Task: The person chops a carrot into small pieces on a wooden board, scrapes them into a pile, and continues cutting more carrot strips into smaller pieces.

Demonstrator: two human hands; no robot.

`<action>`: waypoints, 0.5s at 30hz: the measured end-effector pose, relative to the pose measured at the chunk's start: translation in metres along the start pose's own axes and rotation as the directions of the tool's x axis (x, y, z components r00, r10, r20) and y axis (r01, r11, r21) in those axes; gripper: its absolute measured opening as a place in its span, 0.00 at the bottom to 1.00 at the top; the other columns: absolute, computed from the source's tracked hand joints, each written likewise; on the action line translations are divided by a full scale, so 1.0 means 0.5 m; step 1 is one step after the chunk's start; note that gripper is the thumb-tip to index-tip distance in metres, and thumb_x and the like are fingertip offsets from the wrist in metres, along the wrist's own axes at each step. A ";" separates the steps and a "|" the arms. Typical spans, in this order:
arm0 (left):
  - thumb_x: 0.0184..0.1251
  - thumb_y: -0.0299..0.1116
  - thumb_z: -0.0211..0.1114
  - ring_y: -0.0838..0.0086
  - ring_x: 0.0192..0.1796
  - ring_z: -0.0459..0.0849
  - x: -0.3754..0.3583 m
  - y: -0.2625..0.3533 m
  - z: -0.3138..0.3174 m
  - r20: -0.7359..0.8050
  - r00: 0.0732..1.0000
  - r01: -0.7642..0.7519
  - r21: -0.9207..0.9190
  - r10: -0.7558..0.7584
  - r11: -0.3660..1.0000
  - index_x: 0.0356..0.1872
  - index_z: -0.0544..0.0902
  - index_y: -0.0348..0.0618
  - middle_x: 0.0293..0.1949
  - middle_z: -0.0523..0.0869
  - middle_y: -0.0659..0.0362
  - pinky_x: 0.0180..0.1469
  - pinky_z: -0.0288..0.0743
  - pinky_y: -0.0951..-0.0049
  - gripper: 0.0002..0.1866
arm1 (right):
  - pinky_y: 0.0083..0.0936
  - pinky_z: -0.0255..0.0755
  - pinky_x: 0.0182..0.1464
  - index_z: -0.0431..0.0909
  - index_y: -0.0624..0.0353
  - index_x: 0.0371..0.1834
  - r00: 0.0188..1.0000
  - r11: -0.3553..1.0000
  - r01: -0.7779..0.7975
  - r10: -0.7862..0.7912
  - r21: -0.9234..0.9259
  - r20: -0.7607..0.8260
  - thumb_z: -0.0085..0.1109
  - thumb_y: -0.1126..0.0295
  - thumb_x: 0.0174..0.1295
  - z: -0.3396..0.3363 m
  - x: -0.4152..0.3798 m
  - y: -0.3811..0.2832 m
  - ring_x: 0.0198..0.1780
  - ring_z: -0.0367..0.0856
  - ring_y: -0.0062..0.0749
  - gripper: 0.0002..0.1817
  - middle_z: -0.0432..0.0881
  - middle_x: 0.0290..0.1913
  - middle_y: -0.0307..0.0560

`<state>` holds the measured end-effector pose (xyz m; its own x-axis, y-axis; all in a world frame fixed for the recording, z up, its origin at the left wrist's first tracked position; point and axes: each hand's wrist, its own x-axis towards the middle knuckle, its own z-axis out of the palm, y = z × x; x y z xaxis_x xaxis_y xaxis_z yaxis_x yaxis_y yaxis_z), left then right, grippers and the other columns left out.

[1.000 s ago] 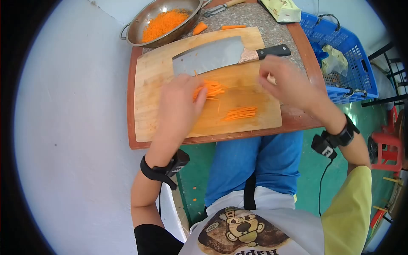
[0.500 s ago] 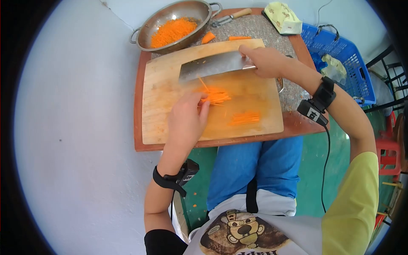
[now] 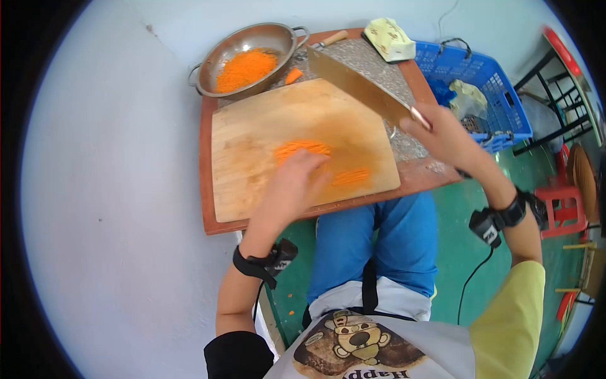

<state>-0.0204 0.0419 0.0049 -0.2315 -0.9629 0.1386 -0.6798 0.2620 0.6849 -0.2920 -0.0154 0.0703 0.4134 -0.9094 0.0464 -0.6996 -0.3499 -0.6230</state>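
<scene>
My right hand (image 3: pixel 439 129) is closed round the handle of a cleaver (image 3: pixel 363 88), whose broad blade is raised and slants over the right side of the wooden cutting board (image 3: pixel 243 132). A pile of carrot strips (image 3: pixel 300 148) lies near the middle of the board. My left hand (image 3: pixel 295 183) is at the near edge of that pile, slightly blurred, its thumb and fingers apart. It is not clear whether the fingertips touch the strips. A second, smaller row of carrot strips (image 3: pixel 350 177) lies to the right of my left hand.
A two-handled metal pan (image 3: pixel 287 54) of shredded carrot stands at the table's back left. Near it are a carrot piece (image 3: pixel 293 76) and a wooden-handled tool (image 3: pixel 334 38). A pale yellow packet (image 3: pixel 389 41) sits at the back right, beside a blue basket (image 3: pixel 499 82).
The cleaver has lifted off the board and swung to the right, its blade now slanting up. My left hand has shifted a little right and down beside the strips. The view has turned slightly.
</scene>
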 end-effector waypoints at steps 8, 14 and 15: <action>0.51 0.30 0.71 0.60 0.46 0.77 -0.008 -0.018 0.117 -0.010 0.984 -0.175 0.182 0.179 0.968 0.44 0.83 0.37 0.41 0.79 0.52 0.50 0.72 0.65 0.17 | 0.43 0.68 0.30 0.72 0.65 0.36 0.978 0.966 -0.207 0.210 0.154 0.000 0.51 0.71 0.63 0.083 -0.182 -0.002 0.27 0.76 0.58 0.07 0.76 0.23 0.62; 0.50 0.26 0.71 0.60 0.39 0.78 0.001 -0.011 0.138 -0.090 0.980 -0.163 0.141 0.177 0.976 0.39 0.84 0.35 0.35 0.79 0.52 0.41 0.73 0.68 0.14 | 0.52 0.72 0.27 0.67 0.63 0.43 0.937 0.936 -0.344 0.336 0.080 0.096 0.50 0.71 0.64 0.129 -0.193 -0.028 0.27 0.78 0.63 0.09 0.78 0.23 0.65; 0.50 0.26 0.71 0.60 0.39 0.78 0.001 -0.008 0.139 -0.066 0.984 -0.154 0.133 0.164 0.979 0.39 0.84 0.35 0.35 0.79 0.52 0.41 0.73 0.68 0.14 | 0.52 0.72 0.27 0.67 0.63 0.43 0.928 0.927 -0.365 0.355 0.088 0.112 0.50 0.71 0.64 0.137 -0.196 -0.037 0.27 0.78 0.63 0.09 0.78 0.23 0.65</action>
<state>-0.0659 0.0450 -0.0475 -0.2936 -0.9089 0.2960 -0.7222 0.4138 0.5543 -0.2796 0.0957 0.0237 0.2003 -0.9431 -0.2655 -0.7479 0.0278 -0.6633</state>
